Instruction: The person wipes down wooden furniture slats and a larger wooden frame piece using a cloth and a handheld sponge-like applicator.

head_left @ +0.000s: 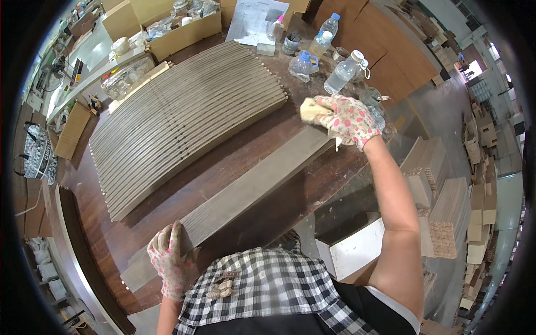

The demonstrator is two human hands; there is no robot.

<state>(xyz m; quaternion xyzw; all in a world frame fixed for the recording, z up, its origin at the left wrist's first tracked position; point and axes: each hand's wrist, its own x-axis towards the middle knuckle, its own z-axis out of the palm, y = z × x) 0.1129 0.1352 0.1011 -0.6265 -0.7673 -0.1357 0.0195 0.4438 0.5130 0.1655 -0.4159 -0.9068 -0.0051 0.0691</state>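
Observation:
A long flat grey-brown slat lies slantwise across the dark table in front of me. My left hand, in a pink-flowered white glove, grips it near its left end, fingers bent over it. At the far right end is my right hand in a matching glove, its fingers closed on a cream cloth by the slat's end. Whether the cloth touches the surface is hard to make out. Beyond the slat, a row of similar slats stands packed tightly on edge.
Behind my right hand stand a clear bottle with a white cap, a small blue-capped bottle and other containers. A paper sheet and a cardboard box are at the back. Bundled slats are stacked at right; an open carton sits below the table edge.

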